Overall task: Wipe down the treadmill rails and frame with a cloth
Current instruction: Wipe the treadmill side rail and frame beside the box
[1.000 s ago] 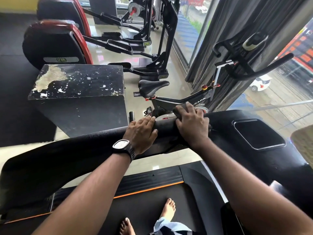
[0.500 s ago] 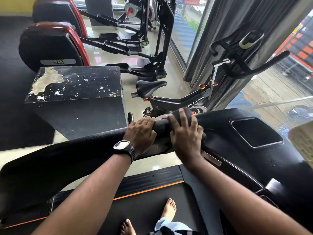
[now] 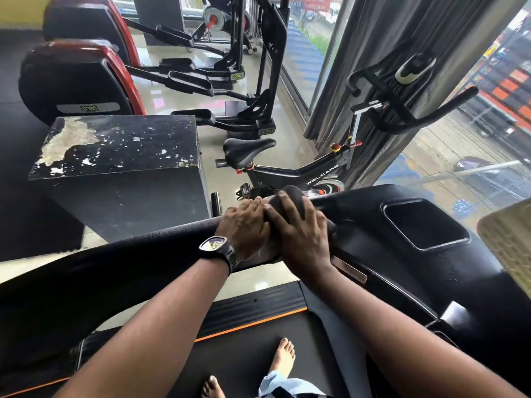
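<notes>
Black plastic fills most of the view: the treadmill's handrail (image 3: 115, 262) sweeps in a broad curve from the lower left up to the middle. There it meets the console (image 3: 359, 222), which has a square recess at its right. Below the rail lies the dark belt (image 3: 247, 357), with an orange stripe along its side strip.

Beyond the rail a black box (image 3: 120, 145) with chipped paint stands on the floor. Two red-and-black ellipticals (image 3: 74, 76) stand behind it. A spin bike (image 3: 287, 173) stands by the curtained window.

The left hand (image 3: 244, 225) rests on the rail near the console, its fingers curled over the far edge. Just beside it and touching it, the right hand (image 3: 301, 239) has its fingers spread and bent over a dark cloth (image 3: 290, 196). It holds the cloth bunched against the rail where the rail joins the console.

A dark wristwatch (image 3: 215, 245) sits on the left wrist. Two bare feet (image 3: 284, 357) stand on the belt.
</notes>
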{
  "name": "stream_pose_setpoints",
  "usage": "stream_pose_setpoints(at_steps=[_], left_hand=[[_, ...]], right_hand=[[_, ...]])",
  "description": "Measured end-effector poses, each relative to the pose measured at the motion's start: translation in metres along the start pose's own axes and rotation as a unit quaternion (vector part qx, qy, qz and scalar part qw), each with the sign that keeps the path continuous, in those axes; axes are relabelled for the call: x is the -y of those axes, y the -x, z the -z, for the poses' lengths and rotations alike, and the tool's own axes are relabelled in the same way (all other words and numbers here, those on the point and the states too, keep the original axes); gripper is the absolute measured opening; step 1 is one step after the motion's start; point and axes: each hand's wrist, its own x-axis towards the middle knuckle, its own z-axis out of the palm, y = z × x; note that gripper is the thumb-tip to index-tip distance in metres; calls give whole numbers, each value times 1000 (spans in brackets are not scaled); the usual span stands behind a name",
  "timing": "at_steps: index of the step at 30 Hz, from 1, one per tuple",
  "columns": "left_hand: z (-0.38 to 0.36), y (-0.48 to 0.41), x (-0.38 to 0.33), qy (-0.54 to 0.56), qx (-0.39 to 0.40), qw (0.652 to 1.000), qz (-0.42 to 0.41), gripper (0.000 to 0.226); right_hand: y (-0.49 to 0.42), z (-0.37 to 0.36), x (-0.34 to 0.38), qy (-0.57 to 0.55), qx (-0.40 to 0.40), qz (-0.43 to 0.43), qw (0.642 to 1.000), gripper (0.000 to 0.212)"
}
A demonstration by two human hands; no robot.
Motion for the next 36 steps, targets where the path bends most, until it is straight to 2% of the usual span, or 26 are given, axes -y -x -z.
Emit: stream_pose_setpoints(at_steps=[2, 3, 4, 6, 7, 8, 10, 12, 14, 17, 20, 22, 25, 26, 29, 32, 34, 36], left_hand=[[1, -1, 1, 9, -3, 1000, 6, 77], [1, -1, 1, 8, -5, 1000, 4, 75], [1, 0, 1, 4, -7, 1000, -2, 74], [0, 0, -1, -4, -7, 1000, -9, 71], [-1, 0, -2, -5, -7, 1000, -7, 70], [-1, 0, -3, -4, -7, 1000, -4, 69], [-3, -2, -3, 6, -9, 1000, -7, 71], [-3, -5, -4, 18, -10, 1000, -15, 74], [-1, -6, -7, 20, -9, 1000, -21, 74], [0, -5, -10, 13, -15, 999, -28, 72], [0, -4, -10, 7, -21, 999, -33, 75], [-1, -4, -10, 3, -22, 999, -33, 75], [-2, -7, -10, 4, -25, 999, -36, 74], [-3, -6, -9, 2, -25, 999, -37, 75], [-3, -5, -8, 1, -32, 999, -40, 73], [-4, -4, -8, -2, -39, 998, -39, 71], [-5, -6, -8, -5, -41, 998, -39, 69], [-7, -7, -8, -4, -47, 998, -40, 67]], right_hand=[[-25, 5, -12, -10, 23, 54, 998, 50], [-38, 8, -23, -13, 44, 44, 998, 47], [-48, 11, -35, -19, 73, 7, 997, 46], [-50, 13, -53, -29, 110, -118, 987, 49], [-42, 13, -53, -16, 98, -166, 981, 51], [-31, 13, -47, 11, 75, -178, 981, 53], [-10, 8, -28, 47, 48, -118, 991, 53], [-11, 5, -19, 23, 52, -42, 998, 51], [-36, 11, -28, -9, 77, -3, 997, 52], [-64, 20, -63, -35, 136, -50, 989, 54], [-47, 16, -67, -16, 112, -165, 980, 50], [-30, 12, -43, 8, 90, -142, 986, 49], [-34, 8, -27, 7, 78, -22, 997, 48], [-45, 11, -33, -7, 90, -10, 996, 46], [-74, 17, -64, -39, 163, -89, 982, 42], [-61, 17, -66, -8, 137, -199, 970, 42], [-42, 12, -45, 12, 105, -179, 978, 45], [-30, 9, -28, 7, 90, -92, 992, 47]])
